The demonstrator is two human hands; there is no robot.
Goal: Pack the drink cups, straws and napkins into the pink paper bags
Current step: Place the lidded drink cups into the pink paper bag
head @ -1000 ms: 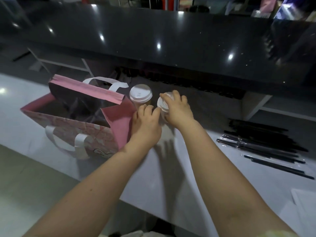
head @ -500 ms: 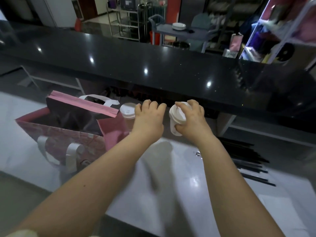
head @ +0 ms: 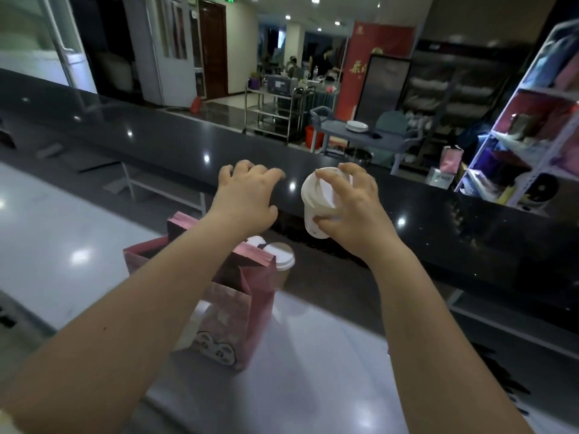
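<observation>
Right hand (head: 351,205) lifted white cup (head: 316,211) higher; left hand (head: 247,195) empty.

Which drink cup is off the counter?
The white cup gripped by the right hand; the other cup stands on the counter beside the pink paper bag.

Past my white worktop (head: 313,355) runs a glossy black counter (head: 438,239) catching ceiling spots (head: 288,17). Beyond it I see a brown door (head: 213,51), a steel trolley (head: 275,114), a red banner (head: 365,67) and a white shelf (head: 532,126) at right.
</observation>
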